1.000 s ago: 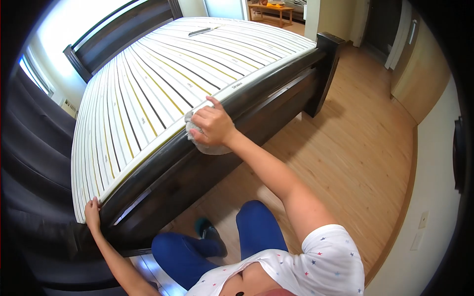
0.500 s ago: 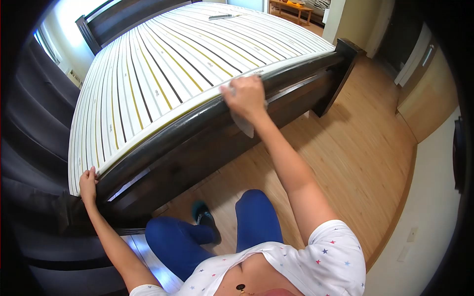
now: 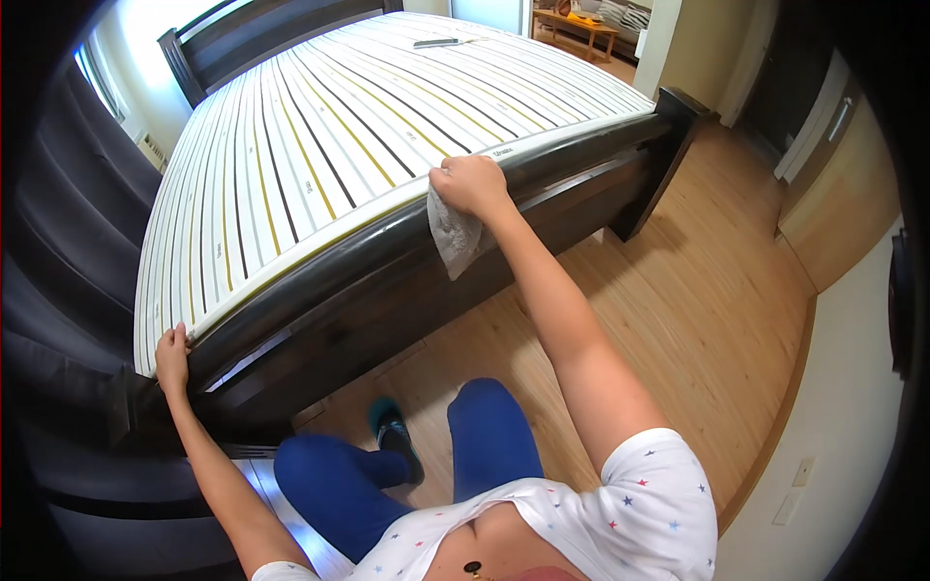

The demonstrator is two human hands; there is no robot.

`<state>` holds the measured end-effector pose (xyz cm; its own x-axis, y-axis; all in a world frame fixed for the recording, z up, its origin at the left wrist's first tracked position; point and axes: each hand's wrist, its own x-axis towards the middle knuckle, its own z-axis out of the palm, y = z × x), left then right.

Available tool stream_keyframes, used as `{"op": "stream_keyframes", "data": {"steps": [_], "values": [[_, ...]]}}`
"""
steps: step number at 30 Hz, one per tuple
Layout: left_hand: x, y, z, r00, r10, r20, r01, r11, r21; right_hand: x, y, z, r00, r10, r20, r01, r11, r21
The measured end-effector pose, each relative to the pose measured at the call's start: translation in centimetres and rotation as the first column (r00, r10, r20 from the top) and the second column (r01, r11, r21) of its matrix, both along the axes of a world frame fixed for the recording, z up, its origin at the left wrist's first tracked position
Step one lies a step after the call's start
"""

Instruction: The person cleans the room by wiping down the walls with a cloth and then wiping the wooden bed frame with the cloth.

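Note:
My right hand (image 3: 469, 184) is closed on a light grey cloth (image 3: 453, 235), which hangs down in front of the dark wooden footboard (image 3: 349, 254). That hand is at the footboard's top rail, beside the edge of the striped mattress (image 3: 320, 136). My left hand (image 3: 172, 358) rests at the mattress's near left corner, next to the rail's left end, with its fingers bent around the corner. Whether those fingers pinch the mattress edge is too small to tell.
A thin grey object (image 3: 436, 43) lies on the mattress near the headboard (image 3: 262, 44). Dark curtains (image 3: 68, 252) hang at the left. A cabinet (image 3: 838, 194) stands at the right, beyond the wooden floor (image 3: 697, 290). A small wooden table (image 3: 576, 31) shows through the doorway.
Over the last second my right hand has moved right along the rail with the cloth, which now hangs lower from the fist. My left hand stays at the corner. The camera view has shifted.

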<state>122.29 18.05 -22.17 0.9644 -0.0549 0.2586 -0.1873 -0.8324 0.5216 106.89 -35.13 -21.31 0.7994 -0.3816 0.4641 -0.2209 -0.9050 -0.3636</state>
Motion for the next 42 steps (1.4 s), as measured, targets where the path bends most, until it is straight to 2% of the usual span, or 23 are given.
{"op": "stream_keyframes", "data": {"steps": [3,12,18,22,24,28,31,34,38,40,42], "values": [[0.7,0.5,-0.3,1.0,-0.006,-0.016,0.006,1.0,0.0,-0.2,0.2,1.0,0.988,0.02,-0.151,-0.018,1.0,0.017],[1.2,1.0,-0.9,1.0,-0.003,-0.023,0.005,0.996,0.09,-1.3,0.4,0.4,0.996,0.087,0.011,-0.087,0.996,-0.035],[1.1,1.3,-1.1,0.999,0.008,0.049,-0.015,0.991,0.133,-1.0,0.4,-0.2,0.996,0.046,0.072,-0.042,0.998,-0.055],[0.6,0.9,-0.7,1.0,0.011,0.022,-0.014,0.991,0.132,-0.5,0.5,-0.7,0.996,-0.011,0.087,0.016,0.999,-0.048],[0.2,0.7,-0.8,0.999,-0.038,0.032,0.04,0.998,-0.039,-0.4,0.8,-0.7,0.993,-0.04,0.114,0.045,0.998,-0.042],[0.4,0.9,-0.7,0.996,-0.093,0.002,0.092,0.98,-0.174,-0.4,1.8,-0.2,0.989,-0.127,0.074,0.128,0.992,0.003],[0.2,0.4,0.0,0.992,-0.106,-0.072,0.087,0.969,-0.233,-0.1,1.7,-0.2,0.991,-0.115,0.068,0.116,0.993,-0.008],[0.0,0.3,0.2,0.99,-0.118,-0.077,0.097,0.966,-0.238,-0.1,1.5,-0.1,0.993,-0.089,0.073,0.09,0.996,-0.003],[0.6,0.5,-0.4,0.995,-0.091,-0.047,0.076,0.961,-0.267,-0.5,1.0,-0.7,0.983,0.009,0.181,0.0,0.999,-0.05],[0.1,0.5,0.8,0.991,-0.076,-0.109,0.061,0.989,-0.134,-1.2,0.2,-1.4,0.955,0.156,0.252,-0.131,0.985,-0.112],[1.9,3.0,-1.1,0.998,-0.03,0.061,0.039,0.986,-0.165,-2.2,-1.2,-2.0,0.877,0.314,0.364,-0.247,0.944,-0.219]]}}
